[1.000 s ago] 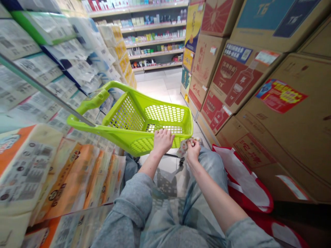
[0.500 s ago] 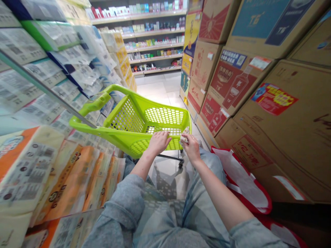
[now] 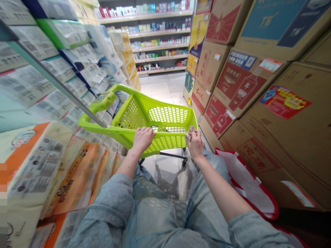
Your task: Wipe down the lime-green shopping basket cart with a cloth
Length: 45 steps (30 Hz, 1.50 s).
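A lime-green plastic shopping cart point(image 3: 168, 141) with a latticed basket stands sideways in front of me. My left hand point(image 3: 143, 138) is closed over its near rim, left of the middle, with the fingers curled to the inside. At the basket's right corner, my right hand point(image 3: 195, 143) pinches a crumpled pale cloth point(image 3: 190, 130) against the rim. Part of the cloth is hidden by the fingers. The cart's handle point(image 3: 99, 103) points to the left, and a metal pole point(image 3: 62, 84) passes above it.
Tissue packs point(image 3: 38, 158) are piled along my left side. Stacked cardboard boxes point(image 3: 271, 131) line the right, with a red-edged white bag point(image 3: 250, 186) at their foot. Shelves of small goods point(image 3: 160, 41) close off the far end, beyond the tiled floor point(image 3: 165, 88).
My left hand has slid left along the near rim, away from the right hand. The right hand stays at the corner with the cloth. The whole view has shifted slightly.
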Each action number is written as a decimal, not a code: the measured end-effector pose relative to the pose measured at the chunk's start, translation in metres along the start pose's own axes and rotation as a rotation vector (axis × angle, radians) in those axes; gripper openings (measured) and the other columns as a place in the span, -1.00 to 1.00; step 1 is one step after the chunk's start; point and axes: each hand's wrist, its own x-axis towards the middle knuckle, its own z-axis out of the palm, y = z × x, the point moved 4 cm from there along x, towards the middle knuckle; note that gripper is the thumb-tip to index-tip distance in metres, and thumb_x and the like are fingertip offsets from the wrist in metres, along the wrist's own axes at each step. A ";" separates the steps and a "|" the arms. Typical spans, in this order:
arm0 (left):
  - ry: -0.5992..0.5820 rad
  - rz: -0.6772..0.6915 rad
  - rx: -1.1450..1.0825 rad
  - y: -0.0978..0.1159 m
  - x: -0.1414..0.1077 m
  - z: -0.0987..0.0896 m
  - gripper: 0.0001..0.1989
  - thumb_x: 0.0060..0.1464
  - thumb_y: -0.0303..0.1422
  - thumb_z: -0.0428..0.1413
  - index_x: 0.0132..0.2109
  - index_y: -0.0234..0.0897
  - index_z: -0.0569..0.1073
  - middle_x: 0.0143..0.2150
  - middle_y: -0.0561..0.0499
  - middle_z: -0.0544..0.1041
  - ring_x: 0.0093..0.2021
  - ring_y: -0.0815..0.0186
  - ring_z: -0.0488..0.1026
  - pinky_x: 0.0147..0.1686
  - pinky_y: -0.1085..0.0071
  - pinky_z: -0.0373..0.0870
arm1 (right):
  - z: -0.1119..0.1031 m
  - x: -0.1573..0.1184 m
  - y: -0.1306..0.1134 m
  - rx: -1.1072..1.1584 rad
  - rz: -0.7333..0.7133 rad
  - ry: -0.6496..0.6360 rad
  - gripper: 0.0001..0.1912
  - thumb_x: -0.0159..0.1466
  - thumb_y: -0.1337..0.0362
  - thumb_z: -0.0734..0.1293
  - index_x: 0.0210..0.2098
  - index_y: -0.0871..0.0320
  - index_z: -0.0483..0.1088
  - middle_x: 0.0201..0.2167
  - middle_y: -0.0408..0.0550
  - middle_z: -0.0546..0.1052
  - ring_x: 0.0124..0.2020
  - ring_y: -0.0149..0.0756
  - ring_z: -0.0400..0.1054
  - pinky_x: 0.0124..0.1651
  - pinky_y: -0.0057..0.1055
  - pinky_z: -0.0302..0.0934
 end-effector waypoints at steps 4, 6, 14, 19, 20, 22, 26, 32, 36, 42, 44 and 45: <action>0.032 -0.002 -0.015 0.014 -0.002 -0.001 -0.68 0.24 -0.26 -0.19 -0.23 -0.29 0.41 -0.26 -0.15 0.49 -0.16 0.12 0.35 -0.16 0.20 0.10 | 0.018 0.002 -0.030 0.034 -0.079 0.013 -0.86 0.25 0.30 0.20 -0.27 0.16 0.38 -0.16 0.10 0.34 -0.02 -0.15 0.31 -0.02 -0.22 0.27; 0.047 -0.009 -0.016 0.021 -0.003 -0.001 -0.68 0.24 -0.27 -0.19 -0.21 -0.30 0.40 -0.25 -0.15 0.48 -0.15 0.12 0.35 -0.16 0.20 0.09 | 0.029 0.000 -0.050 0.056 -0.119 -0.001 -0.85 0.26 0.28 0.20 -0.28 0.17 0.38 -0.17 0.10 0.35 -0.03 -0.16 0.32 -0.02 -0.24 0.27; 0.057 0.016 -0.020 0.039 -0.002 -0.005 -0.68 0.24 -0.30 -0.21 -0.18 -0.32 0.40 -0.23 -0.16 0.47 -0.16 0.13 0.34 -0.17 0.21 0.10 | 0.032 0.004 -0.059 0.097 -0.230 -0.072 -0.83 0.27 0.27 0.20 -0.23 0.14 0.40 -0.15 0.07 0.39 -0.05 -0.22 0.33 -0.04 -0.31 0.25; 0.050 0.018 -0.042 0.043 -0.002 -0.005 -0.68 0.24 -0.31 -0.20 -0.17 -0.33 0.40 -0.23 -0.17 0.48 -0.17 0.13 0.35 -0.15 0.21 0.11 | 0.000 0.026 0.011 -0.004 -0.101 -0.072 -0.83 0.22 0.27 0.22 -0.26 0.15 0.42 -0.22 0.02 0.40 -0.24 -0.24 0.35 -0.20 -0.31 0.26; 0.046 0.016 -0.043 0.043 -0.002 -0.005 -0.68 0.24 -0.31 -0.20 -0.17 -0.34 0.41 -0.23 -0.18 0.48 -0.17 0.13 0.35 -0.15 0.20 0.12 | -0.005 0.030 0.024 -0.019 -0.060 -0.056 -0.82 0.20 0.26 0.22 -0.27 0.15 0.43 -0.22 0.02 0.40 -0.25 -0.25 0.35 -0.20 -0.31 0.25; 0.029 0.013 -0.041 0.045 0.000 -0.006 -0.69 0.23 -0.32 -0.19 -0.18 -0.34 0.41 -0.24 -0.19 0.48 -0.16 0.12 0.36 -0.14 0.20 0.13 | -0.012 0.038 0.042 -0.023 0.014 -0.025 -0.82 0.19 0.26 0.22 -0.31 0.17 0.43 -0.23 0.02 0.41 -0.26 -0.26 0.34 -0.20 -0.31 0.24; -0.076 0.046 -0.047 0.042 0.005 -0.013 -0.68 0.22 -0.33 -0.19 -0.18 -0.35 0.43 -0.23 -0.19 0.51 -0.16 0.14 0.41 -0.19 0.24 0.20 | -0.016 0.046 0.053 -0.008 0.069 -0.018 -0.81 0.17 0.27 0.21 -0.36 0.20 0.44 -0.25 0.05 0.42 -0.29 -0.26 0.32 -0.19 -0.31 0.22; -0.198 -0.090 0.009 0.013 0.000 -0.025 -0.55 0.23 -0.23 -0.24 -0.26 -0.37 0.49 -0.32 -0.23 0.54 -0.27 0.08 0.50 -0.34 0.27 0.27 | -0.011 0.045 0.054 0.070 0.178 0.067 -0.87 0.11 0.28 0.25 -0.39 0.19 0.40 -0.26 0.04 0.39 -0.28 -0.26 0.30 -0.11 -0.29 0.20; -0.156 -0.056 0.019 0.009 -0.005 -0.024 -0.54 0.24 -0.24 -0.27 -0.24 -0.35 0.49 -0.34 -0.21 0.55 -0.29 0.08 0.52 -0.37 0.29 0.29 | 0.000 0.032 0.046 0.160 0.408 0.267 -0.85 0.08 0.25 0.30 -0.39 0.21 0.38 -0.29 0.04 0.38 -0.23 -0.24 0.29 -0.05 -0.25 0.19; -0.127 -0.042 0.015 0.017 -0.004 -0.023 -0.56 0.23 -0.27 -0.25 -0.27 -0.36 0.47 -0.35 -0.20 0.55 -0.30 0.11 0.52 -0.37 0.31 0.31 | 0.032 -0.001 0.001 0.264 0.473 0.301 -0.67 0.15 0.22 0.26 -0.14 0.28 0.41 -0.20 0.12 0.43 -0.16 -0.20 0.32 -0.01 -0.26 0.20; -0.112 -0.046 0.013 0.020 -0.003 -0.024 -0.57 0.23 -0.28 -0.24 -0.28 -0.37 0.47 -0.35 -0.21 0.55 -0.30 0.11 0.52 -0.37 0.32 0.31 | 0.044 -0.012 -0.025 0.309 0.386 0.226 -0.66 0.19 0.22 0.22 -0.10 0.25 0.42 -0.17 0.11 0.42 -0.14 -0.21 0.33 0.00 -0.26 0.21; -0.107 -0.046 0.010 0.021 -0.003 -0.025 -0.58 0.23 -0.29 -0.24 -0.29 -0.38 0.47 -0.36 -0.21 0.55 -0.30 0.11 0.52 -0.37 0.32 0.31 | 0.050 -0.017 -0.040 0.342 0.327 0.179 -0.66 0.21 0.21 0.21 -0.09 0.23 0.43 -0.14 0.11 0.41 -0.12 -0.21 0.33 0.01 -0.26 0.21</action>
